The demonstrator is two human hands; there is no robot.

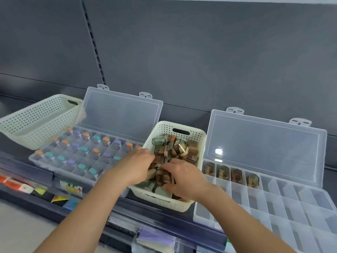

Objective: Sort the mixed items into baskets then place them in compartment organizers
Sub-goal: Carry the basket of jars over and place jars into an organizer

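A cream perforated basket (198, 141) in the middle of the shelf holds several small clear-topped cases (177, 147) with brown and green contents. Both my hands reach into it. My left hand (135, 166) digs among the cases at the basket's left side, fingertips hidden. My right hand (182, 177) curls over a dark-rimmed case (161, 177) near the front. To the right lies an open clear organizer (273, 203) with several cases standing in its back row. At the left is another open organizer (60, 164) with small capped vials in its cells.
An empty cream basket (36, 123) sits at the far left behind the vial organizer. Both organizer lids lean back against the grey shelf wall. Price-tag strips and coloured labels run along the shelf's front edge below.
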